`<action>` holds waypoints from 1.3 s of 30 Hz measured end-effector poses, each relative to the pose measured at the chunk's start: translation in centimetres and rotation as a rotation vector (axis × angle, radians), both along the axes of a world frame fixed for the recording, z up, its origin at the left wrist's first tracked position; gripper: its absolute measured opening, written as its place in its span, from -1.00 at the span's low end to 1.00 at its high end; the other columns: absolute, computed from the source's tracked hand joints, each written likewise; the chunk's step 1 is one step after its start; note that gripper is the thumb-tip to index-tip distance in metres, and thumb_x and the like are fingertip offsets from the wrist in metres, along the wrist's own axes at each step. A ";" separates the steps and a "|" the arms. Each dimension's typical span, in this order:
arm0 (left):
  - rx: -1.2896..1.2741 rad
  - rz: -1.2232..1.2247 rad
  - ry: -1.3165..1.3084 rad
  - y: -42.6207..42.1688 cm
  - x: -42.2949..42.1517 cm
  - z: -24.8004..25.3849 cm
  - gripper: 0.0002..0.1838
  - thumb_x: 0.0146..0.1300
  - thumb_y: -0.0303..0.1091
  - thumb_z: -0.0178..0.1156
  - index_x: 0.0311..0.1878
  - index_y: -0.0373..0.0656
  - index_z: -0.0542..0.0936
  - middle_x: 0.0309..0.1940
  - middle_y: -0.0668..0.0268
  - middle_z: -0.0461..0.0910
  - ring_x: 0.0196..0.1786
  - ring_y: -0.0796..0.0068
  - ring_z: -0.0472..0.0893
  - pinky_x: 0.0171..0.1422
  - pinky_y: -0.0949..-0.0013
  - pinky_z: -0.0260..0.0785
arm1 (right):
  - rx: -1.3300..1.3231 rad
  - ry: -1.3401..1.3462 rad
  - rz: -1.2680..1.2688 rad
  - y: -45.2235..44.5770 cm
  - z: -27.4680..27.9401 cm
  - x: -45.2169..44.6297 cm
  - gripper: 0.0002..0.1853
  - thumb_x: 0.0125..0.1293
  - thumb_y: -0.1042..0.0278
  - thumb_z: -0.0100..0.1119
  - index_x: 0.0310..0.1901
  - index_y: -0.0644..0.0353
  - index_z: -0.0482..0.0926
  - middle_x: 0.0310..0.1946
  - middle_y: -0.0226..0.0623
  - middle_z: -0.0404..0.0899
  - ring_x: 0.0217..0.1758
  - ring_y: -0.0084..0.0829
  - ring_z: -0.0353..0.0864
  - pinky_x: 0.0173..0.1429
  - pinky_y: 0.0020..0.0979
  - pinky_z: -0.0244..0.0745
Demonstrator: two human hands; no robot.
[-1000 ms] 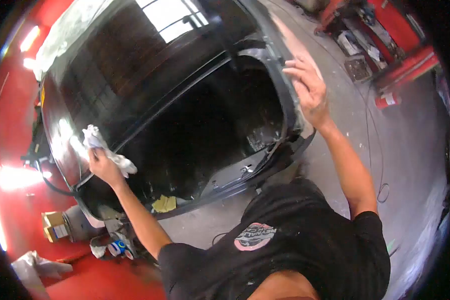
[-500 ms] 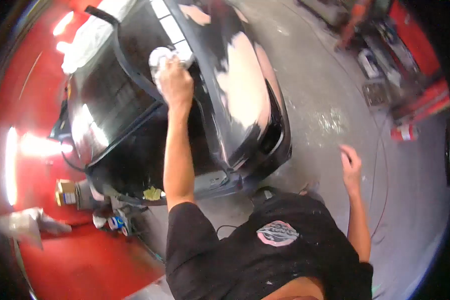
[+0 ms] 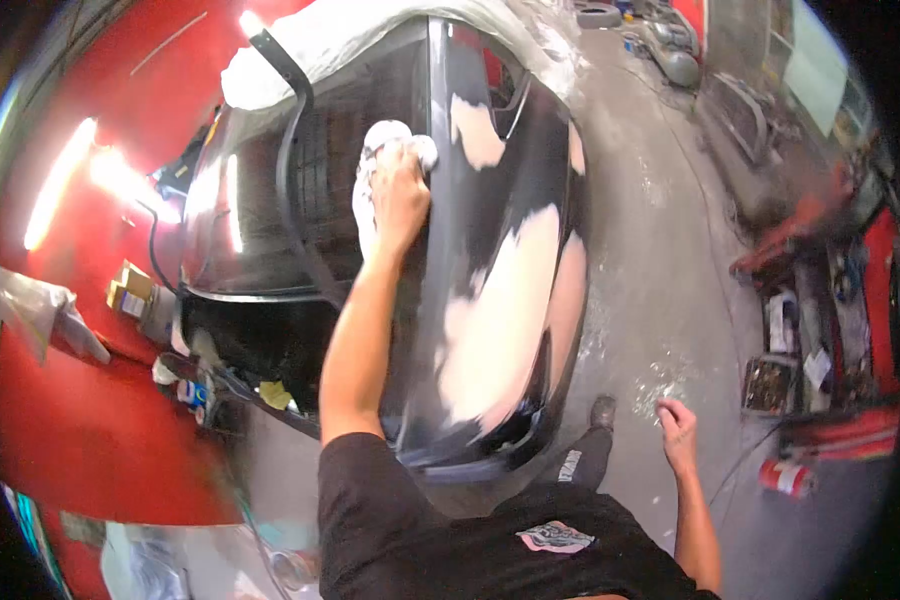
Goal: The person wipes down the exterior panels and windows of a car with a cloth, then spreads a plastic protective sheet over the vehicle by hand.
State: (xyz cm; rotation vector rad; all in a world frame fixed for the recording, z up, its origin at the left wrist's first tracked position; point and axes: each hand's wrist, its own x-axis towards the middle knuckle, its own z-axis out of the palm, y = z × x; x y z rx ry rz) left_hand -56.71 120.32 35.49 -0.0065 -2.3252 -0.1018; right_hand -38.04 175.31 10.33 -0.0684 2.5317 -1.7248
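A white cloth (image 3: 367,205) is bunched under my left hand (image 3: 400,192), which presses it on the dark glass beside the car's pillar. The black car body (image 3: 510,180) carries pale, filler-like patches (image 3: 505,325) along its side. My right hand (image 3: 678,428) hangs over the floor at the lower right, away from the car, its fingers curled; whether anything is in them is too small to tell. A curved black strip (image 3: 292,170) rises over the rear glass.
White sheeting (image 3: 340,40) covers the car's far part. Along the right stand a red-framed shelf with trays (image 3: 770,385) and a red-and-white can (image 3: 787,478) on the floor. Cardboard boxes (image 3: 130,290) and bright lamps are by the red wall at left.
My left hand has moved with the cloth from the car's left edge across to the pillar. My right hand has left the car's edge and dropped to my side. The view has turned.
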 end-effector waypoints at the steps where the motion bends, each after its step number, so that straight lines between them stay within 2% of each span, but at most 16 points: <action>1: 0.011 0.000 -0.022 -0.9 -2.3 0.7 -0.74 0.36 -0.44 0.03 -0.01 -0.26 0.64 0.14 -0.05 0.58 0.25 -0.18 0.47 0.32 -0.13 0.30 | 0.004 0.018 0.059 -1.5 1.5 -3.8 -0.73 0.44 0.36 0.16 0.02 0.36 0.68 -0.19 -0.30 0.72 -0.15 -0.52 0.63 -0.05 -0.45 0.54; 5: 0.015 -0.023 0.058 -2.6 -10.7 4.4 -0.74 0.35 -0.42 0.01 -0.07 -0.25 0.66 -0.01 -0.04 0.64 0.08 -0.17 0.57 0.19 -0.09 0.39 | 0.014 0.159 0.276 -7.0 6.0 -18.2 -0.69 0.46 0.42 0.14 0.16 0.33 0.62 -0.11 -0.24 0.71 -0.09 -0.49 0.65 0.05 -0.42 0.56; 9: 0.025 0.032 0.112 -4.6 -18.8 6.4 -0.75 0.35 -0.40 0.02 -0.08 -0.21 0.68 0.02 -0.02 0.64 0.13 -0.15 0.56 0.24 -0.10 0.37 | -0.019 0.202 0.488 -13.5 13.6 -29.9 -0.60 0.46 0.44 0.10 0.29 0.28 0.53 0.02 -0.17 0.66 -0.03 -0.43 0.65 0.06 -0.38 0.58; 12: 0.035 0.046 0.123 -6.0 -22.9 8.0 -0.75 0.36 -0.39 0.04 -0.08 -0.21 0.69 0.03 -0.04 0.64 0.15 -0.15 0.55 0.27 -0.10 0.36 | -0.030 0.454 0.618 -18.3 17.6 -36.8 -0.55 0.46 0.45 0.10 0.35 0.24 0.48 0.09 -0.14 0.62 0.01 -0.41 0.63 0.11 -0.39 0.57; 15: 0.072 0.153 0.027 -7.1 -27.4 9.8 -0.72 0.39 -0.35 0.04 0.00 -0.15 0.70 0.10 -0.02 0.64 0.21 -0.11 0.55 0.33 -0.05 0.36 | -0.038 0.599 0.654 -23.0 22.3 -43.2 -0.49 0.43 0.47 0.13 0.41 0.19 0.44 0.16 -0.06 0.59 0.17 -0.24 0.62 0.31 -0.31 0.51; 17: 0.062 0.192 0.032 -7.9 -29.3 10.4 -0.67 0.41 -0.36 0.04 0.13 -0.04 0.70 0.21 0.10 0.65 0.28 -0.02 0.57 0.39 0.04 0.36 | 0.013 0.811 0.685 -27.2 24.1 -47.3 -0.45 0.42 0.47 0.15 0.44 0.15 0.41 0.26 -0.02 0.52 0.32 -0.12 0.53 0.44 -0.24 0.40; 18: 0.085 0.213 -0.008 -8.1 -29.8 10.9 -0.67 0.42 -0.33 0.05 0.15 -0.07 0.69 0.22 0.05 0.63 0.31 -0.03 0.55 0.42 0.05 0.35 | 0.038 0.916 0.703 -29.6 25.1 -49.1 -0.43 0.41 0.47 0.16 0.46 0.13 0.39 0.31 0.00 0.48 0.39 -0.06 0.48 0.51 -0.20 0.34; 19: 0.082 0.217 0.020 -8.2 -30.4 11.3 -0.67 0.43 -0.31 0.05 0.13 -0.11 0.69 0.23 0.03 0.61 0.30 -0.07 0.54 0.41 0.01 0.34 | 0.040 0.948 0.755 -31.9 26.7 -51.2 -0.39 0.41 0.44 0.19 0.48 0.09 0.36 0.43 0.02 0.36 0.55 0.04 0.28 0.61 -0.10 0.19; 20: 0.079 0.222 0.049 -8.2 -30.8 11.6 -0.67 0.43 -0.29 0.05 0.12 -0.15 0.69 0.24 0.01 0.60 0.30 -0.10 0.52 0.41 -0.02 0.33 | 0.107 1.108 0.755 -34.5 28.1 -53.1 -0.39 0.42 0.38 0.21 0.49 0.07 0.36 0.47 0.01 0.30 0.55 0.08 0.25 0.61 -0.06 0.18; 22: 0.101 0.257 0.017 -8.8 -31.8 11.8 -0.63 0.44 -0.27 0.06 0.18 -0.18 0.66 0.38 0.02 0.50 0.39 -0.10 0.45 0.48 -0.02 0.28 | 0.218 1.344 0.683 -39.4 30.0 -57.5 -0.41 0.45 0.26 0.21 0.49 -0.10 0.38 0.50 0.04 0.23 0.52 0.29 0.19 0.58 0.08 0.18; 26: 0.062 0.210 -0.036 -10.4 -32.7 12.0 -0.61 0.42 -0.32 0.06 0.23 -0.19 0.63 0.35 -0.03 0.52 0.43 -0.07 0.44 0.53 0.01 0.23 | 0.177 1.541 0.452 -46.6 33.6 -67.9 -0.52 0.46 -0.03 0.19 0.38 -0.27 0.51 0.44 0.14 0.29 0.44 0.31 0.29 0.43 0.25 0.27; 27: 0.076 0.193 -0.037 -10.0 -32.5 12.4 -0.61 0.41 -0.33 0.06 0.23 -0.20 0.63 0.34 -0.04 0.53 0.42 -0.07 0.45 0.53 0.02 0.22 | 0.199 1.598 0.353 -48.1 34.4 -70.8 -0.55 0.47 0.03 0.19 0.36 -0.28 0.53 0.42 0.18 0.30 0.40 0.29 0.34 0.41 0.17 0.33; 29: 0.109 0.175 -0.038 -9.2 -32.1 12.4 -0.61 0.40 -0.36 0.07 0.23 -0.24 0.62 0.32 -0.06 0.54 0.41 -0.08 0.46 0.54 0.03 0.22 | 0.092 1.554 0.515 -50.4 35.9 -76.6 -0.59 0.49 0.16 0.15 0.34 -0.20 0.53 0.32 0.15 0.42 0.33 0.23 0.43 0.38 0.07 0.39; 32: 0.087 0.311 -0.087 -8.7 -31.6 12.9 -0.58 0.43 -0.35 0.08 0.30 -0.24 0.57 0.32 -0.03 0.55 0.43 0.01 0.46 0.55 0.15 0.21 | -0.036 1.611 0.660 -53.1 38.6 -83.5 -0.57 0.43 0.38 0.08 0.31 -0.05 0.55 -0.01 0.03 0.60 0.06 0.04 0.65 0.13 -0.07 0.58; 34: 0.130 0.346 -0.221 -5.6 -31.7 15.4 -0.56 0.43 -0.35 0.09 0.32 -0.26 0.55 0.35 -0.02 0.53 0.44 0.03 0.47 0.56 0.16 0.20 | 0.041 1.646 0.719 -54.2 41.2 -86.7 -0.57 0.39 0.42 0.10 0.29 -0.02 0.56 -0.04 0.00 0.61 0.00 0.02 0.68 0.06 -0.10 0.61; 39: 0.205 0.405 -0.099 -6.1 -32.1 13.9 -0.60 0.35 -0.43 0.11 0.22 -0.32 0.57 0.24 -0.05 0.59 0.36 -0.04 0.52 0.49 0.13 0.26 | 0.303 1.574 0.709 -58.1 43.5 -96.2 -0.64 0.38 0.35 0.11 0.18 0.03 0.63 -0.06 -0.08 0.65 -0.06 -0.02 0.71 0.01 -0.12 0.63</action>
